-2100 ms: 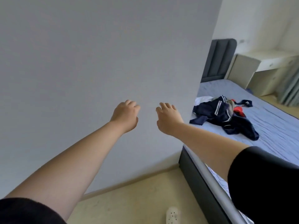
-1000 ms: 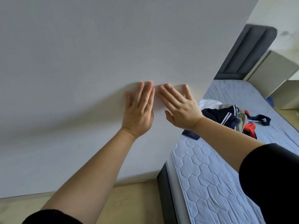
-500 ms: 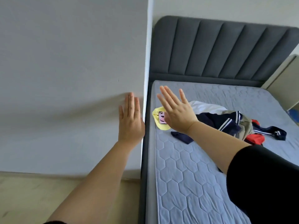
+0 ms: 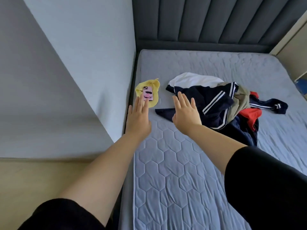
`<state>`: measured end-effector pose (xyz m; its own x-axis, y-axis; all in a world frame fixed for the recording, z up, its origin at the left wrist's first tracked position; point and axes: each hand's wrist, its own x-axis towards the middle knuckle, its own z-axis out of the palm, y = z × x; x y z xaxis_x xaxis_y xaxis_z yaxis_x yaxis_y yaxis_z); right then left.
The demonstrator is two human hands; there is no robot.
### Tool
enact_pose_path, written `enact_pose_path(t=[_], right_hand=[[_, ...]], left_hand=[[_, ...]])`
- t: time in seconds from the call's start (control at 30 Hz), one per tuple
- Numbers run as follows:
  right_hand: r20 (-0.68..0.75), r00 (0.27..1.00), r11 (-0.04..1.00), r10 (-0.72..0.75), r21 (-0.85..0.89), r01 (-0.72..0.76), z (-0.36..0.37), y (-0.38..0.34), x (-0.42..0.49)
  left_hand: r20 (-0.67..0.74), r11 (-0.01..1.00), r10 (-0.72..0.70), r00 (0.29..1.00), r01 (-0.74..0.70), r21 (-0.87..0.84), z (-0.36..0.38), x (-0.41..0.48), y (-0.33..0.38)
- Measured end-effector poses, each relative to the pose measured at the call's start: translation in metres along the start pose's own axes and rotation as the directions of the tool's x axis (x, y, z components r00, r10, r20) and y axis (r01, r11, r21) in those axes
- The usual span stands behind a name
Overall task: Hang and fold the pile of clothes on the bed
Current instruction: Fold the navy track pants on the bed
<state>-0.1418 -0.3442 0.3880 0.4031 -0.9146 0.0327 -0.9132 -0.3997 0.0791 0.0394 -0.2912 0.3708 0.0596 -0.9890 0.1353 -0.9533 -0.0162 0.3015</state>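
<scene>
Where it lies, pile point(image 4: 214, 100) stretches across bed point(image 4: 166, 171)

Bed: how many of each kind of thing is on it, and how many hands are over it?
Pile of clothes: 1
Yellow cloth: 1
Phone, lying on the yellow cloth: 1
Hands: 2, the left hand and the right hand, both open
Total: 5

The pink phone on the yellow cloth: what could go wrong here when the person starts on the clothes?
1. The phone lies on the yellow cloth near the mattress edge; lifting that cloth might tip it off the bed.
2. The pile looks tangled, so pulling the navy garment may drag others along.
</scene>
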Motion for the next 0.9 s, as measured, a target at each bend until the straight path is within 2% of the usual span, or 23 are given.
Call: enact_pose_path(t=[0.1, 0.23, 0.43, 0.57, 0.67, 0.73, 0.8, 0.9], right_hand=[[0.085, 0.994, 0.994, 0.066, 0.08, -0.073, 0.067, 0.014, -0.002], [0.32, 0.938, 0.974, 0.131, 0.136, -0.182, 0.162, 0.013, -0.019], [0.431, 0.858, 0.884, 0.278, 0.234, -0.404, 0.264, 0.011, 0.011], [0.461, 0.81, 0.792, 0.364, 0.304, -0.529, 0.314, 0.013, 0.025], [0.388, 0.832, 0.769, 0.397, 0.356, -0.532, 0.34, 0.02, 0.052], [0.25, 0.885, 0.809, 0.392, 0.365, -0.461, 0.355, 0.033, 0.09], [0.134, 0.936, 0.895, 0.325, 0.275, -0.35, 0.375, 0.047, 0.13], [0.145, 0.943, 0.93, 0.299, 0.176, -0.322, 0.416, 0.053, 0.162]], left_hand=[[0.115, 0.993, -0.084, 0.99, 0.093, -0.077, 0.067, 0.01, 0.001], [0.404, 0.985, -0.139, 0.904, 0.168, -0.036, 0.166, -0.009, -0.012], [0.529, 0.948, -0.241, 0.814, 0.314, -0.05, 0.261, 0.013, -0.049], [0.47, 0.929, -0.273, 0.839, 0.357, -0.098, 0.326, 0.066, -0.053], [0.442, 0.919, -0.352, 0.825, 0.393, -0.001, 0.375, 0.093, -0.056], [0.378, 0.951, -0.305, 0.874, 0.262, 0.163, 0.404, 0.088, -0.059], [0.262, 0.963, -0.216, 0.94, 0.161, 0.217, 0.429, 0.08, -0.066], [0.141, 0.976, -0.139, 0.98, 0.111, 0.187, 0.447, 0.089, -0.072]])
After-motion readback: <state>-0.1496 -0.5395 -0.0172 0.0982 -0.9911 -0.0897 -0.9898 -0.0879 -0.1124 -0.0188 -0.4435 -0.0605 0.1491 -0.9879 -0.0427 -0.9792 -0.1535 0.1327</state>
